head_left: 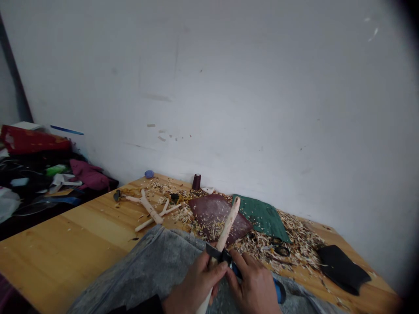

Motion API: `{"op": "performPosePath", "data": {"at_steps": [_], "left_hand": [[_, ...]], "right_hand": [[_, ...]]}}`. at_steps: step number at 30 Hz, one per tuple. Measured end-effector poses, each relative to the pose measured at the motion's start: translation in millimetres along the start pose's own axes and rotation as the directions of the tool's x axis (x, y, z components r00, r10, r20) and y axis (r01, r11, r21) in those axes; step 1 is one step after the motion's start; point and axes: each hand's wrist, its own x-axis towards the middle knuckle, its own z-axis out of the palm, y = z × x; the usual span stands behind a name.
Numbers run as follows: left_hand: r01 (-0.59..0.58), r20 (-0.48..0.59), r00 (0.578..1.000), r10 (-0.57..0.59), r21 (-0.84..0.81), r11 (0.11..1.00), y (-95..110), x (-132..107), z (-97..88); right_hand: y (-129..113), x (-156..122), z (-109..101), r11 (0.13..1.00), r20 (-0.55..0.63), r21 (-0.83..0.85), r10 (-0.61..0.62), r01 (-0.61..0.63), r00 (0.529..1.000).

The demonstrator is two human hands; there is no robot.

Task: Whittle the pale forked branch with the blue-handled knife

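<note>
My left hand (pixel 196 285) is wrapped round a pale peeled wooden stick (pixel 229 222) that points up and away from me. My right hand (pixel 253 288) grips a knife with a blue handle (pixel 279 291); its dark blade (pixel 214 252) lies across the stick just above my left thumb. Both hands work over a grey cloth (pixel 153 266) spread at the near edge of the wooden table (pixel 65 244).
Wood shavings (pixel 294 237) cover the far table. There lie a dark red sheet (pixel 214 213), a green sheet (pixel 263 216), black scissors (pixel 279 249), a black pouch (pixel 342 268), several peeled sticks (pixel 152 212), a dark thread spool (pixel 196 181). Cluttered clothes and bags (pixel 39 170) at left.
</note>
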Motion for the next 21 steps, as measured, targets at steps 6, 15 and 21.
{"op": "performPosePath", "data": {"at_steps": [6,15,21], "left_hand": [[0.142,-0.101,0.985,-0.137,0.040,0.989,-8,4,3.2],[0.214,-0.148,0.969,-0.196,0.116,0.970,1,1,4.8],[0.108,-0.071,0.992,-0.101,0.091,0.990,0,1,8.0]], "right_hand": [[1,0,0,1.000,0.022,-0.012,0.027,-0.027,0.999],[-1,0,1,0.997,-0.001,-0.068,0.027,-0.027,1.000],[2,2,-5,0.998,-0.038,-0.010,0.063,-0.064,0.997]]}}
